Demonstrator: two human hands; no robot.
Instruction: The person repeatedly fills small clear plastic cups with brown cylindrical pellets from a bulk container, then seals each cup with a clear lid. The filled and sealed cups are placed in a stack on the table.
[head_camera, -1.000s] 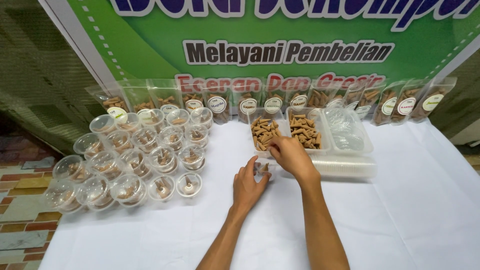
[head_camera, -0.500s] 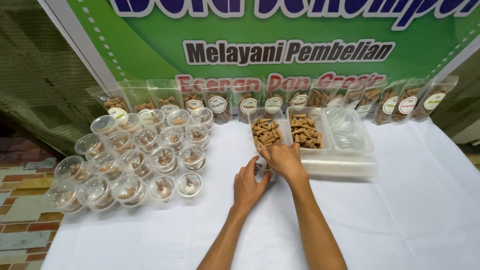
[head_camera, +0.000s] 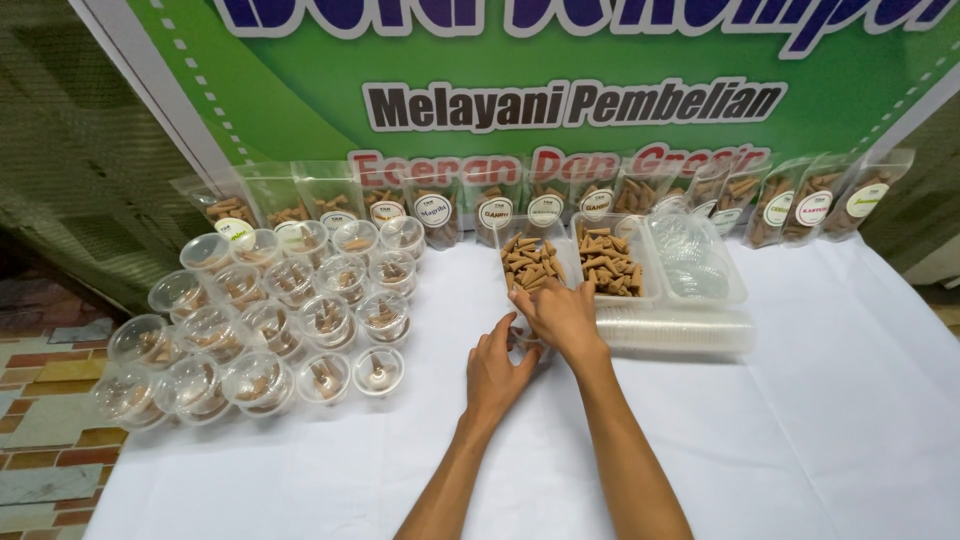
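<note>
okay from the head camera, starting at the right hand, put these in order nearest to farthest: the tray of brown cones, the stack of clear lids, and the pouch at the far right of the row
From the right hand:
1. Tray of brown cones, just behind it.
2. Stack of clear lids, lying to its right.
3. Far-right pouch, at the banner's foot.

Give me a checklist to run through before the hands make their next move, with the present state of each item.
1. Left hand steadies the small cup: ok.
2. Right hand is over the cup: ok.
3. What the cup holds: cannot tell, the hands hide it.
4. Brown cones remain in the tray: ok.
5. Tray of lids lies near the right hand: ok.
6. Filled cups stand apart on the left of the cloth: ok.
</note>
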